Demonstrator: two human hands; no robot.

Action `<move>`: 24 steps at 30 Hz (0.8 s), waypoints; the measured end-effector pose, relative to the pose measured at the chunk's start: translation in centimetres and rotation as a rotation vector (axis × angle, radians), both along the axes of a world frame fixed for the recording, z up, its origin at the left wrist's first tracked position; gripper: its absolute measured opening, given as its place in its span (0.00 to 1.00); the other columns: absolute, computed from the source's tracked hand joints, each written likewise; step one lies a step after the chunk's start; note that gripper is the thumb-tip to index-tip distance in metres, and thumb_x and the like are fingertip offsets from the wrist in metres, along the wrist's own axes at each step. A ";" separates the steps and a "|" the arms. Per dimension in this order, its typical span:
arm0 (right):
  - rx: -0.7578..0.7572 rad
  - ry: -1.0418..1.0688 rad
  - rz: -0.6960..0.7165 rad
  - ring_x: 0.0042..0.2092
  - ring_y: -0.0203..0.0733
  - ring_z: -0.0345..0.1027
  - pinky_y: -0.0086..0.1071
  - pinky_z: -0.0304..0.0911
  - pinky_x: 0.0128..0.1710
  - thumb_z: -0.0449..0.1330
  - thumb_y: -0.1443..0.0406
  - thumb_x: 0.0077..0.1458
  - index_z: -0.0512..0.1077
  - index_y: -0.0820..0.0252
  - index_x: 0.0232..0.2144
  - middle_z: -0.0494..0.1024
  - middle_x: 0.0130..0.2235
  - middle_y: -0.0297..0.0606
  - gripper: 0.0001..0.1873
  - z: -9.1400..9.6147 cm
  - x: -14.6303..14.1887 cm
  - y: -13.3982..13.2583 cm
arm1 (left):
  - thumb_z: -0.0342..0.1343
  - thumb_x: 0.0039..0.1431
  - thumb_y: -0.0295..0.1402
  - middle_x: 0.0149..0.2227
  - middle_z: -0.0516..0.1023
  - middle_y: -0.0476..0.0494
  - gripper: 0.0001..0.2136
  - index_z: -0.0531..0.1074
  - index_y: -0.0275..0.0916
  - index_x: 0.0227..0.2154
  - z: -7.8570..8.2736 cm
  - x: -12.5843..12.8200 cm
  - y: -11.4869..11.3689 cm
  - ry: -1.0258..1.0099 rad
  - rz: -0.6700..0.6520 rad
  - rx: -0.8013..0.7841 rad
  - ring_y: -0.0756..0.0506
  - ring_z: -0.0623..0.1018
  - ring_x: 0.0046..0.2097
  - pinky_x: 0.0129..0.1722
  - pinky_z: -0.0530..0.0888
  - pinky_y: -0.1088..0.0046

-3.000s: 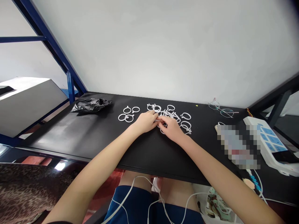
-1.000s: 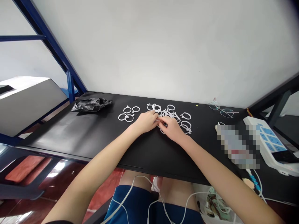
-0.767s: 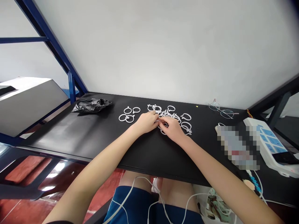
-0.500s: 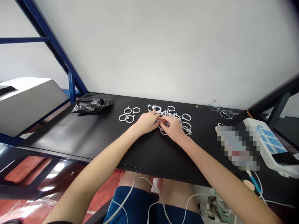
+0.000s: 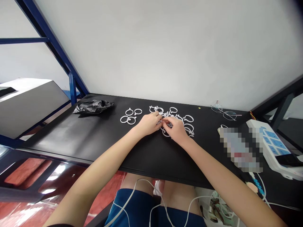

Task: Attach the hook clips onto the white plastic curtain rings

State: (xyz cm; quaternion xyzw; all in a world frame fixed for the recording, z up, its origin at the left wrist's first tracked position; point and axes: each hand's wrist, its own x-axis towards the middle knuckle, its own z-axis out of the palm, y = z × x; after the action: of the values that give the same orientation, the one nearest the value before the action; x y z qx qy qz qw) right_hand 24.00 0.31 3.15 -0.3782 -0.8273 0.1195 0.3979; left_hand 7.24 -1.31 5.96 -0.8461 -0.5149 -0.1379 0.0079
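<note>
A pile of white curtain rings (image 5: 188, 127), each with a small eyelet, lies on the black table around and under my hands. My left hand (image 5: 151, 123) is closed with its fingertips on a white ring, mostly hidden by the fingers. Thumb and forefinger of my right hand (image 5: 174, 127) pinch the same white piece, fingertips almost touching those of the left. Apart from the pile, to the left, a small group of white rings (image 5: 131, 120) lies flat, two of them overlapping.
A crumpled black plastic bag (image 5: 92, 107) lies at the back left of the table (image 5: 94, 138). On the right are eyeglasses (image 5: 229, 115), a blurred-out phone-like object (image 5: 239, 149) with a cable, and a white power strip (image 5: 274, 143). A wall (image 5: 151, 50) stands behind.
Almost nothing differs. The fingertips of both hands have shifted very slightly at the pile; the rings on the left lie as before.
</note>
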 end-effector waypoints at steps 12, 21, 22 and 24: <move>0.039 0.014 -0.073 0.34 0.43 0.66 0.36 0.62 0.36 0.57 0.67 0.56 0.72 0.55 0.30 0.76 0.28 0.34 0.05 0.2 0.1 0.0 | 0.53 0.60 0.36 0.37 0.73 0.45 0.09 0.75 0.37 0.35 -0.4 -0.4 0.7 -0.326 0.017 -0.020 0.50 0.75 0.35 0.36 0.72 0.74; 0.046 0.017 -0.088 0.33 0.43 0.67 0.35 0.62 0.32 0.56 0.65 0.58 0.73 0.55 0.30 0.76 0.27 0.35 0.07 0.5 0.1 -0.3 | 0.56 0.55 0.32 0.36 0.76 0.44 0.06 0.76 0.37 0.32 -0.4 -0.6 1.1 -0.538 -0.091 -0.067 0.49 0.76 0.36 0.35 0.74 0.74; 0.050 0.025 -0.084 0.34 0.43 0.68 0.35 0.63 0.31 0.55 0.64 0.58 0.73 0.55 0.31 0.76 0.28 0.36 0.07 0.6 0.1 -0.4 | 0.57 0.54 0.31 0.37 0.76 0.44 0.05 0.76 0.37 0.32 -0.3 -0.6 1.1 -0.596 -0.115 -0.082 0.49 0.76 0.36 0.35 0.75 0.75; 0.050 0.047 -0.069 0.34 0.42 0.69 0.34 0.64 0.31 0.55 0.63 0.59 0.73 0.55 0.35 0.76 0.29 0.36 0.08 0.8 0.1 -0.6 | 0.58 0.53 0.30 0.38 0.77 0.44 0.05 0.76 0.36 0.31 0.0 -0.6 1.1 -0.687 -0.141 -0.108 0.50 0.77 0.36 0.34 0.75 0.76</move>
State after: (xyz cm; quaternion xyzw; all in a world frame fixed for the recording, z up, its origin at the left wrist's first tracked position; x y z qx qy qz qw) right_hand 24.06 -0.27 3.96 -0.3933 -0.8069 0.0941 0.4305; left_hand 6.64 -0.22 5.95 -0.7828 -0.4345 -0.3872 -0.2201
